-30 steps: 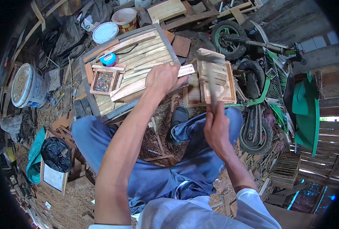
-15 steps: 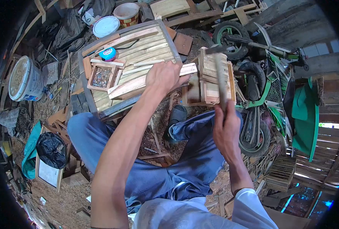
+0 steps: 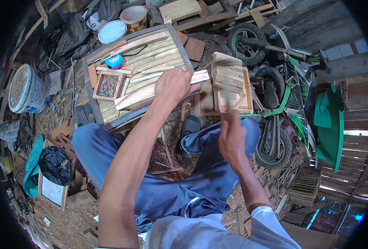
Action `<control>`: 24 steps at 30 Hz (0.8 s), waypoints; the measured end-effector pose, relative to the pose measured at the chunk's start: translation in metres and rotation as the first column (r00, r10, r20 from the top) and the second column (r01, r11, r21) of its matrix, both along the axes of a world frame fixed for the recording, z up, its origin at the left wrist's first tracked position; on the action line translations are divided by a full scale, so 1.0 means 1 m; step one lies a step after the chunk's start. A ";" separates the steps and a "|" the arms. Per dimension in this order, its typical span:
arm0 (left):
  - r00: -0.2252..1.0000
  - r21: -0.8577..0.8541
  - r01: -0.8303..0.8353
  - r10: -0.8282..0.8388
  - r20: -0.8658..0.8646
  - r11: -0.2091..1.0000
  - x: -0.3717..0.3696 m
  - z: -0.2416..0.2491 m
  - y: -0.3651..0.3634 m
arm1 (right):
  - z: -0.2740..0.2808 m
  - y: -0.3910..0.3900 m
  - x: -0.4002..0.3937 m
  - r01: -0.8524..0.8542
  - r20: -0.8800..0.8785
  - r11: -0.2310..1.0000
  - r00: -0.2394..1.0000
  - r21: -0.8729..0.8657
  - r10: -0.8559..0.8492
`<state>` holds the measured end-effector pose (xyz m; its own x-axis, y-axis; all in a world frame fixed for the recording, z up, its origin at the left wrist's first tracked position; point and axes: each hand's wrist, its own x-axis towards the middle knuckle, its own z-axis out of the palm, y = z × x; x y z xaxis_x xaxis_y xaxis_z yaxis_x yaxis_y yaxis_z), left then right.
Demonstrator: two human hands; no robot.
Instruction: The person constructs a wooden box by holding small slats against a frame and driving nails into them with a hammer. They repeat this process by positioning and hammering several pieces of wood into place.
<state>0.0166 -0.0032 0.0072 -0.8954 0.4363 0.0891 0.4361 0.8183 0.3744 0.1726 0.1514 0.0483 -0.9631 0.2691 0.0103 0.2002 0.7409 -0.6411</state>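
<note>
My left hand (image 3: 172, 86) is closed around a pale wooden strip (image 3: 136, 96), pressing it over the slatted wooden tabletop (image 3: 155, 50). The strip's end sticks out to the right of my fingers. In my closed right hand (image 3: 232, 139) is a hammer (image 3: 227, 94), raised and smeared by motion, its head hard to make out. Behind the hammer stands an open wooden box (image 3: 249, 89) with short wood pieces (image 3: 227, 74) in it. On the tabletop, left of my left hand, sits a small wooden tray (image 3: 120, 86) of small metal bits, probably nails. A blue rounded case (image 3: 114, 62) lies beyond it.
A green motorbike (image 3: 290, 89) stands at the right, near a green plastic chair (image 3: 329, 124). Buckets stand at the back, including a white-lidded one (image 3: 112, 32), and another bucket (image 3: 28, 89) at the left. Wood scraps cover the ground around my legs.
My right hand has moved left with the hammer, which has swung toward the left and is now more blurred. My left hand keeps its hold on the wooden strip.
</note>
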 end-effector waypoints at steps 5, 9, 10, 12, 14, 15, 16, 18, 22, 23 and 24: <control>0.999 0.017 0.012 -0.011 -0.047 1.000 0.001 -0.001 -0.003 | 0.028 -0.005 -0.004 -0.035 0.001 0.999 0.999 0.018 0.035; 0.999 0.030 0.011 -0.010 -0.031 0.999 0.003 -0.002 0.000 | 0.017 -0.010 0.001 0.016 -0.133 1.000 0.991 -0.023 -0.019; 0.999 0.033 0.006 -0.004 -0.039 0.999 0.002 -0.002 0.000 | 0.007 -0.002 -0.003 -0.085 -0.028 0.992 0.996 0.098 0.088; 0.999 0.017 0.001 -0.001 -0.038 1.000 0.001 0.001 0.001 | 0.006 0.002 -0.002 -0.059 -0.016 0.997 0.998 0.054 0.060; 1.000 0.006 -0.004 0.004 -0.029 1.000 -0.002 0.001 -0.003 | 0.014 0.001 -0.003 -0.019 0.000 1.000 1.000 0.024 0.019; 1.000 0.007 -0.008 0.009 -0.028 1.000 -0.003 -0.001 -0.003 | 0.021 -0.001 -0.002 -0.026 -0.056 1.000 0.998 0.011 0.026; 0.999 0.011 -0.012 0.012 -0.030 1.000 -0.005 -0.003 -0.003 | 0.027 -0.001 -0.002 -0.031 -0.116 1.000 0.993 0.002 0.031; 0.999 0.027 -0.019 0.020 -0.033 0.999 -0.006 -0.005 0.000 | 0.032 0.005 -0.001 -0.064 -0.194 0.998 0.979 -0.026 0.058; 0.999 0.025 -0.021 0.022 -0.025 0.999 -0.008 -0.004 -0.001 | 0.026 0.018 -0.005 -0.126 -0.380 0.992 0.917 0.017 0.123; 1.000 0.016 -0.019 0.019 -0.014 1.000 -0.008 -0.004 -0.002 | 0.018 0.019 -0.007 -0.144 -0.359 0.988 0.926 -0.051 0.116; 1.000 0.019 -0.024 0.025 -0.012 1.000 -0.007 -0.003 -0.003 | 0.009 0.019 -0.011 -0.159 -0.336 0.980 0.935 -0.119 0.111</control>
<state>0.0094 -0.0066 0.0039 -0.9045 0.4124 0.1084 0.4207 0.8218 0.3842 0.1613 0.1699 0.0576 -0.9403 0.1587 0.3012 -0.1332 0.6428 -0.7544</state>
